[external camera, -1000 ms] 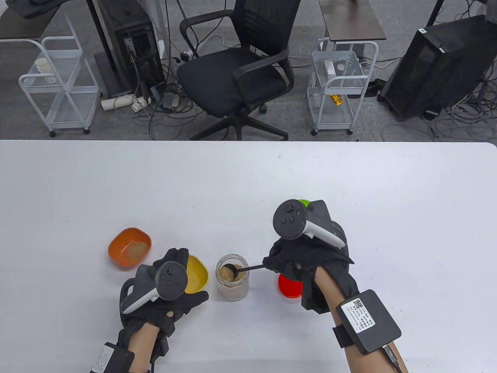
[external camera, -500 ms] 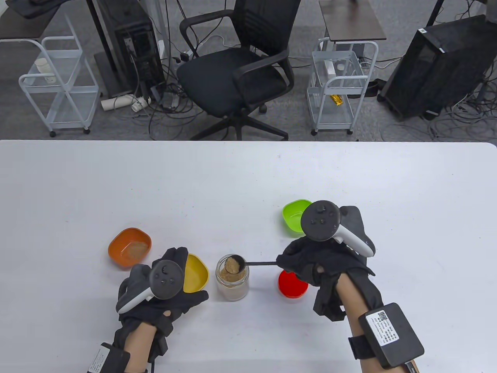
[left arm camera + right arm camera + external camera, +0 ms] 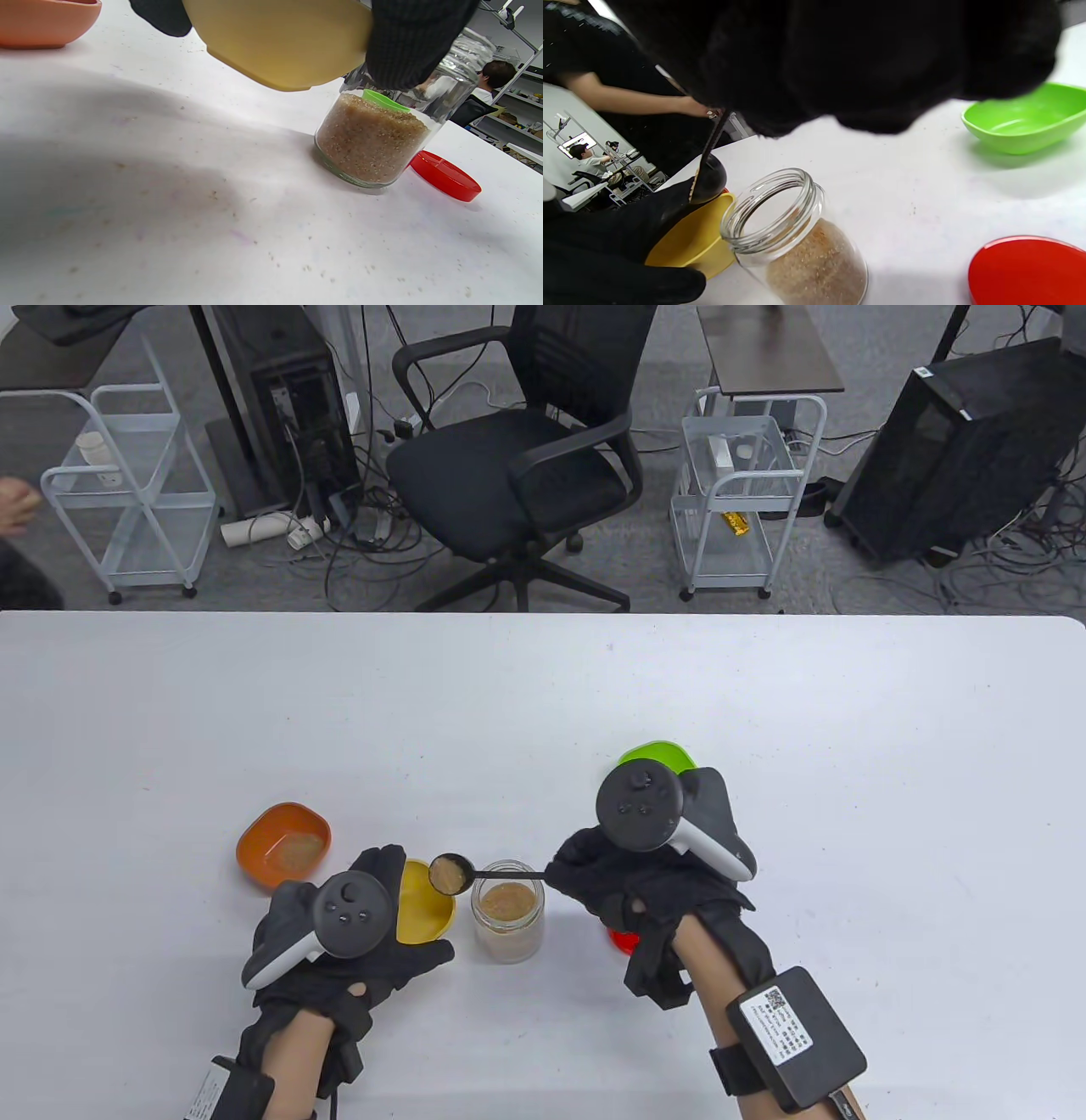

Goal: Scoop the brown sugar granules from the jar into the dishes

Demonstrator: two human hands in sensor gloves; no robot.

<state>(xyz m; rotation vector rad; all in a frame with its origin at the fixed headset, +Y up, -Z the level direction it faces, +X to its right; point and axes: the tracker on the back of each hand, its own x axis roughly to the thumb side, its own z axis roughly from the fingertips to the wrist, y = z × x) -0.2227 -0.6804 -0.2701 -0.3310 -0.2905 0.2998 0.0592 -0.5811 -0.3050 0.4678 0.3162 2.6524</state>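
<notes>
An open glass jar [image 3: 508,920] of brown sugar stands near the table's front; it also shows in the left wrist view [image 3: 373,140] and the right wrist view [image 3: 797,241]. My right hand [image 3: 632,882] grips a black spoon [image 3: 450,874] heaped with sugar, its bowl over the rim of the yellow dish [image 3: 424,903]. My left hand [image 3: 356,933] holds the yellow dish [image 3: 275,38], lifted a little off the table in the left wrist view. The spoon's bowl [image 3: 708,184] hangs just above the yellow dish [image 3: 695,237].
An orange dish [image 3: 284,847] with some sugar sits at the left. A green dish [image 3: 657,757] sits behind my right hand. The red lid [image 3: 624,940] lies right of the jar, partly under my right hand. Sugar grains speckle the white table [image 3: 169,212].
My right hand lifted the loaded spoon out of the jar and carried it left, to over the yellow dish. My left hand shifted slightly while holding the dish.
</notes>
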